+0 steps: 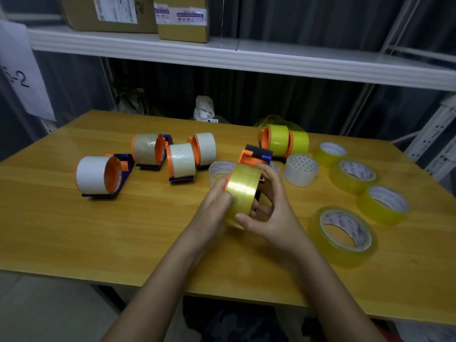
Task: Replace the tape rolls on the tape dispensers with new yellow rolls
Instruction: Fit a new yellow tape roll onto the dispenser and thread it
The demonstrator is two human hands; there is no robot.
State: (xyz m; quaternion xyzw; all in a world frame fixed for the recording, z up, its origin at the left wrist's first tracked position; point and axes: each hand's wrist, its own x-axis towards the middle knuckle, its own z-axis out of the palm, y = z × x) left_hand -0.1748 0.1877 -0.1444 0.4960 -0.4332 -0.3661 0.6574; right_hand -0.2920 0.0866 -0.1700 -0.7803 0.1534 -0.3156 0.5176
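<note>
Above the middle of the wooden table [74, 230] I hold an orange and blue tape dispenser [255, 156] with a yellow tape roll [243, 191] on its orange wheel. My left hand [217, 208] grips the roll's left side. My right hand [271, 208] curls around its right side, thumb on the roll's front face. Two dispensers with yellow rolls [283, 140] stand at the back right. Several dispensers with white or clear rolls [180, 160] stand at the left. Several loose yellow rolls [345, 239] lie at the right.
A loose white roll [301, 170] and a clear roll [219, 169] lie just behind my hands. A white shelf [222, 58] with cardboard boxes [182, 18] hangs over the table's back. A crumpled white bag [203, 107] sits behind the table.
</note>
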